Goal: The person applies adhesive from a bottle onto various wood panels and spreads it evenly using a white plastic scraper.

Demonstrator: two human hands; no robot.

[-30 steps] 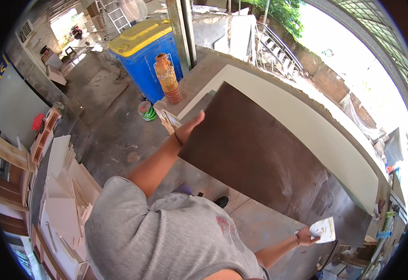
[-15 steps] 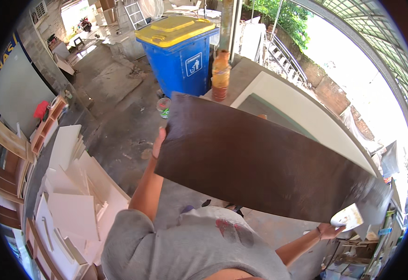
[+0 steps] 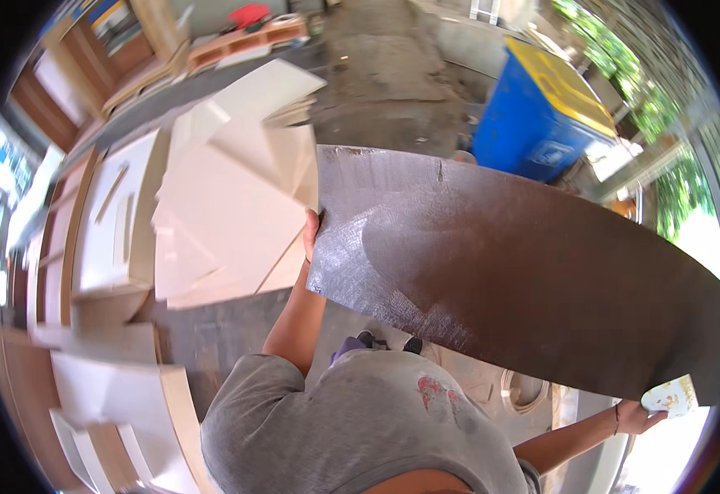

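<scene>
A large, thin, dark brown sheet (image 3: 524,272) is held up flat in front of me, bowing slightly. My left hand (image 3: 312,236) grips its left edge, with the fingers curled over the rim. My right hand (image 3: 633,417) is at the sheet's lower right corner, pinching a small pale card (image 3: 670,396) that lies against the sheet's edge. Whether that hand also bears the sheet I cannot tell. My grey shirt (image 3: 351,428) fills the bottom of the view.
A blue wheeled bin with a yellow lid (image 3: 541,115) stands at the upper right. Several pale cut boards (image 3: 228,206) lie stacked on the concrete floor to the left, with wooden cabinet parts (image 3: 55,247) beyond them. A coil of edge strip (image 3: 526,392) lies near my feet.
The sheet has come off the white worktop and swung left with me. It now hangs over the floor beside the pale boards, and the bin has shifted to the upper right.
</scene>
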